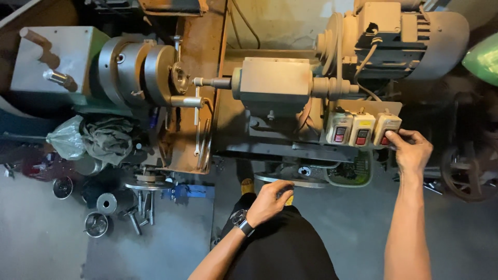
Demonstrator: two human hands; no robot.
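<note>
My right hand (pixel 412 148) presses closed fingers (pixel 392 137) on the rightmost cream switch box with red button (pixel 386 129); my left hand (pixel 270 199) grips the round metal handwheel (pixel 290 180). The grey spindle (pixel 212 82) hasn't met the steel chuck (pixel 136 70) yet.

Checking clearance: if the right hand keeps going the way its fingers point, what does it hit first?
The right hand points left, thumb already on the rightmost switch box. Further along that line sit the middle switch box and the left one.
</note>
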